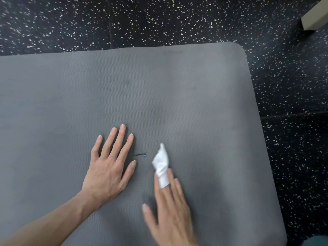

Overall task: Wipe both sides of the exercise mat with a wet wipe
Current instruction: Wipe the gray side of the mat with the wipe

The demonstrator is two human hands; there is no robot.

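A grey ribbed exercise mat [159, 89] lies flat on the floor and fills most of the view. My left hand [110, 167] rests palm down on it with fingers spread straight. My right hand [170, 210] lies to the right of it, blurred, fingers extended over the mat. A crumpled white wet wipe [161, 166] sticks out forward from between the fingers of my right hand and touches the mat. A small dark and blue scuff mark [141, 155] shows on the mat between my two hands.
Black rubber flooring with white speckles [177, 20] surrounds the mat at the back and right. A beige box-like object [316, 16] sits at the top right corner. The mat's rounded far right corner [239, 48] is in view.
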